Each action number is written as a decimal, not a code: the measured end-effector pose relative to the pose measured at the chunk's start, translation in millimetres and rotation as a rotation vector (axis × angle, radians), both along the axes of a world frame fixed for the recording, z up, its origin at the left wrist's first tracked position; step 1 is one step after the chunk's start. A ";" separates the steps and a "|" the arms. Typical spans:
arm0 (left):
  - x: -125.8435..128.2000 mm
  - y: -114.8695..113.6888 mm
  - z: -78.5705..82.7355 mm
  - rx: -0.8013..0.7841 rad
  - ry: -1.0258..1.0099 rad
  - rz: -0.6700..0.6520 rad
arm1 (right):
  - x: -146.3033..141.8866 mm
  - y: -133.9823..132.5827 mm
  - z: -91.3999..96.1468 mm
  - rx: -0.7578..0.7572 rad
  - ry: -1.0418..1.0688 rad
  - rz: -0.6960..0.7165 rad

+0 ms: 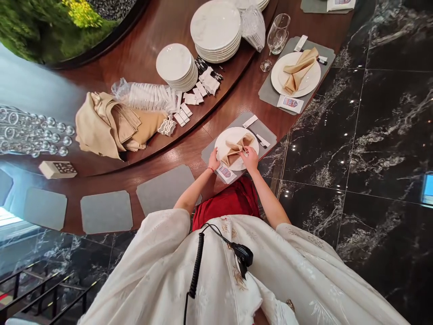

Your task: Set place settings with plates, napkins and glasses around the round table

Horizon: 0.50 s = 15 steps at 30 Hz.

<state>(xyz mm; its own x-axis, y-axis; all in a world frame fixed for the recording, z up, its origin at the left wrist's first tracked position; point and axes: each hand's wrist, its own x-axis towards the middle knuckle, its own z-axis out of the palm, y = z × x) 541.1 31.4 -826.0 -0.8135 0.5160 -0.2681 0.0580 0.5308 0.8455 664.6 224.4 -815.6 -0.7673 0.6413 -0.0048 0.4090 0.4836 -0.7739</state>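
Note:
A beige cloth napkin [233, 152], folded into a pleated shape, lies across a white plate [222, 139] on a grey placemat [209, 152]. My right hand [250, 159] pinches the napkin's right side over the plate. At the plate's left rim, my left hand [213, 160] has its fingers closed on the edge. A small printed white packet [226, 174] lies just below the plate. Black-tipped chopsticks [262, 141] and a white rest [250, 120] lie above and right of it.
A finished-looking setting has a folded napkin [300, 70] and wine glass [278, 36]. The raised turntable carries large plates [216, 27], small plates [175, 63], a napkin heap [108, 122] and wrapped packets [152, 95]. Glasses [34, 133] and bare placemats [106, 212] are leftward.

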 end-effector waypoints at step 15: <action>52.1 19.7 -21.3 0.118 -0.534 0.557 | 27.3 -7.9 -25.9 -0.202 -0.230 -0.036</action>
<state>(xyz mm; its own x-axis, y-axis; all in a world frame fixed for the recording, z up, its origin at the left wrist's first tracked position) 593.1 51.1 -847.2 -0.7374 0.1188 -0.6650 -0.6212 0.2674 0.7366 691.8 216.5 -841.5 -0.7080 0.6364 -0.3061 0.5987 0.3110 -0.7381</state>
